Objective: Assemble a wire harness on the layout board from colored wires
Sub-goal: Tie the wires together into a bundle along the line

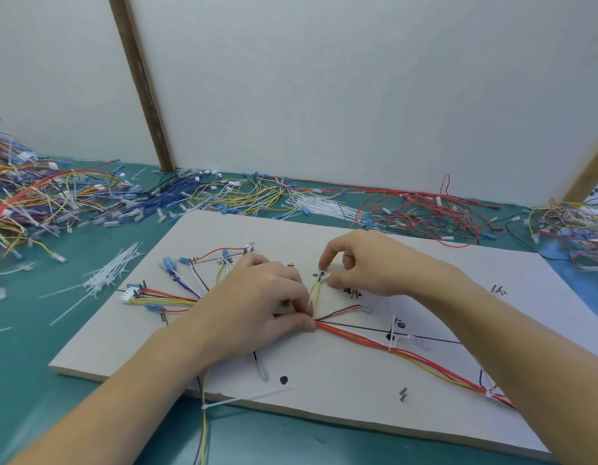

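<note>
Left hand (270, 297) pinching wire bundle (354, 337) at branch point on layout board (324, 391); right hand (364, 263) pinching yellow wire (316, 292) terminal. Wires thin, limp, light; judging best held near ends.

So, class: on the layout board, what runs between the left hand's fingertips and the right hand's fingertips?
In the head view, a yellow wire pair rises from the left hand to the right hand, which pinches its clear terminal end.
</note>
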